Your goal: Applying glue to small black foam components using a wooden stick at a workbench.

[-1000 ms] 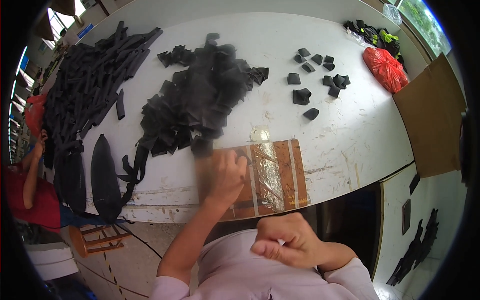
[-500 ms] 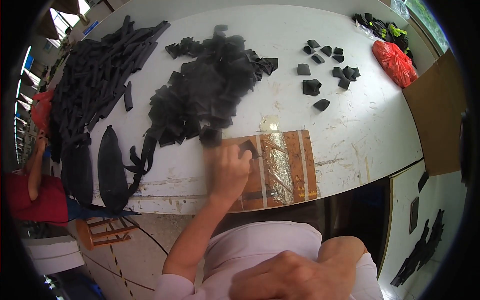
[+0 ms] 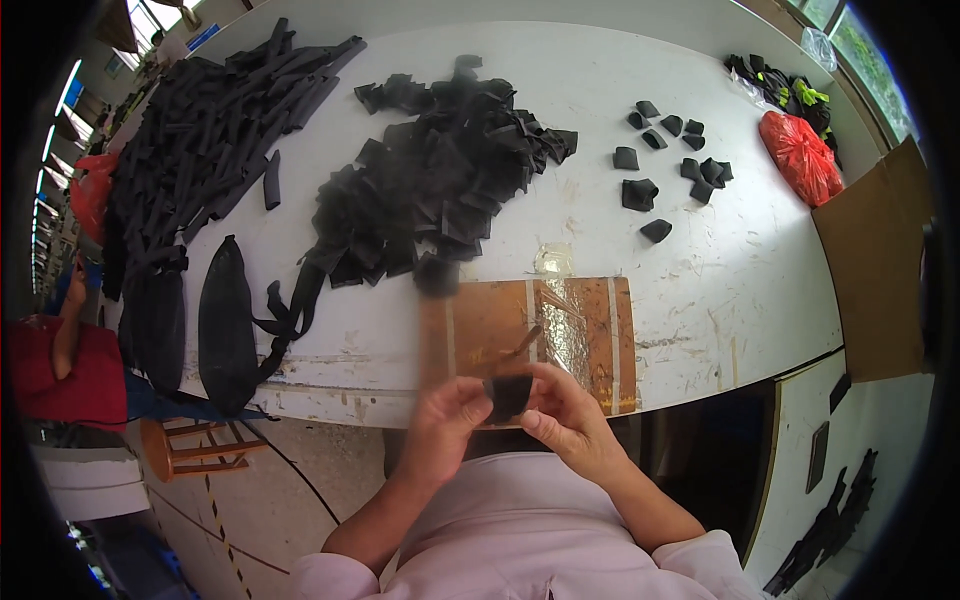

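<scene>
Now the left hand [image 3: 447,412] and right hand [image 3: 560,408] pinch one small black fabric piece [image 3: 508,393], probably folding it; next it needs a neat crease.

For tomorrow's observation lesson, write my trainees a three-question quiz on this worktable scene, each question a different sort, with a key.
1. True or false: both hands hold one small black fabric piece in front of the table edge.
2. What lies on the table's far right corner?
A. a red bag
B. a blue bucket
C. a white cup
3. Fill in: the big heap of black pieces lies beyond a brown ____ on the table.

Key: 1 true; 2 A; 3 board. The left hand and right hand both pinch the piece.
</scene>
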{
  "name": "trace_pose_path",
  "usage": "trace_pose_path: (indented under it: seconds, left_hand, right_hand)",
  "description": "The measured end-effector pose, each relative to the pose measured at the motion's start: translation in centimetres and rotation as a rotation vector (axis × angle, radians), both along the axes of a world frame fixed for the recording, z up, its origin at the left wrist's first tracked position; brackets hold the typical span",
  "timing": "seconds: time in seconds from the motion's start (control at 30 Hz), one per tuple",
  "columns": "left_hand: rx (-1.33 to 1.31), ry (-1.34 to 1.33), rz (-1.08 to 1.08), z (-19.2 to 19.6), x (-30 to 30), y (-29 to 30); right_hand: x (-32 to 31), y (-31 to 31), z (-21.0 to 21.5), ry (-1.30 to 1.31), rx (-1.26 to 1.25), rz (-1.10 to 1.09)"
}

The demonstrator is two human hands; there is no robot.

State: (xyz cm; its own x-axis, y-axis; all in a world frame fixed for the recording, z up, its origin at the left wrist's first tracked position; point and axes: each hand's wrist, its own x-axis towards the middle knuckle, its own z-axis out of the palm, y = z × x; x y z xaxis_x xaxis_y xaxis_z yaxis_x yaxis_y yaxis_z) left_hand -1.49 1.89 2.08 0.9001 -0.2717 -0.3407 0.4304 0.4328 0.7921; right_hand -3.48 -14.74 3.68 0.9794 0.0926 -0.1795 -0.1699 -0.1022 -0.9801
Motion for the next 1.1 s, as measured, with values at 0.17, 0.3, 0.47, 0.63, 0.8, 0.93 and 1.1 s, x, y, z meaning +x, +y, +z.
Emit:
trace_pose_path:
  seconds: [0.17, 0.3, 0.47, 0.63, 0.8, 0.93, 1.1]
  left_hand:
    - [-0.273, 0.128, -0.052, -0.9, -2.9, -1.0]
    - [-0.331, 0.226, -0.051, 0.8, -1.9, -2.0]
    - [-0.24, 0.17, -0.176, 0.5, -1.0, -1.1]
    - [-0.148, 0.162, -0.196, 0.8, -0.9, -0.7]
    - [-0.121, 0.202, -0.24, 1.3, -0.5, -0.1]
    - [-0.094, 0.211, -0.274, 1.4, -0.3, 0.2]
    - [-0.031, 0.169, -0.286, 0.9, -0.4, 0.4]
  right_hand:
    - [0.3, -0.7, -1.5, 0.272, 0.633, -0.04]
    - [0.3, -1.8, -1.3, 0.318, 0.687, -0.063]
    - [0.4, -1.9, -0.7, 0.405, 0.696, 0.017]
    - [0.4, -1.8, -0.9, 0.431, 0.68, 0.051]
    - [0.5, -1.7, -1.0, 0.431, 0.662, 0.067]
    - [0.5, -1.5, -0.6, 0.421, 0.632, 0.074]
    - [0.7, -1.3, -0.1, 0.432, 0.628, 0.086]
